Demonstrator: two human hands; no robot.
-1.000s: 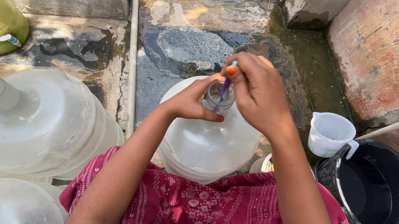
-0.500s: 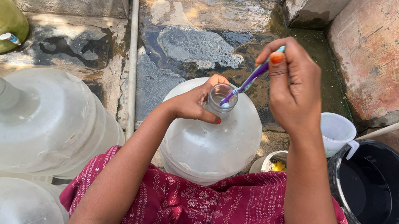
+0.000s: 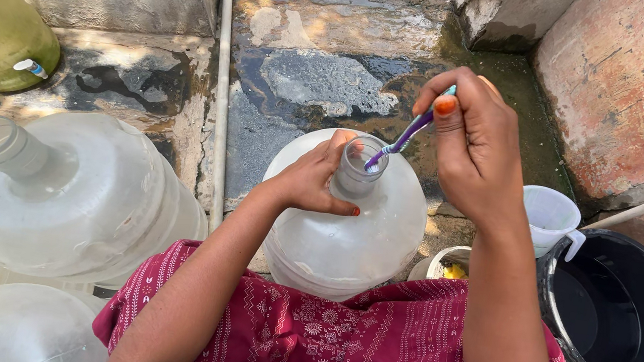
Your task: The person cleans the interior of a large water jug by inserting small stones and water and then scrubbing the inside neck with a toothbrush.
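While more clear plastic water jugs [image 3: 70, 193] lie at nine o'clock, the neck of the clear round plastic jug [image 3: 346, 219] at centre is gripped by the left hand [image 3: 318, 176]. A purple toothbrush [image 3: 402, 138], pinched in the closed right hand [image 3: 474, 145], is dipped into its mouth; scrubbing seems underway. A white plastic mug [image 3: 550, 217] and black bucket [image 3: 624, 315] are seen at three o'clock.

both my arms reach forward, hands close together

my left hand [image 3: 314, 178] lies low, fingers curled in a wrapping grip, thumb stretched forward. my right hand [image 3: 473, 149] is raised above it, wrist bent, thumb and fingertips pinched tight, forearm rising steeply from below.
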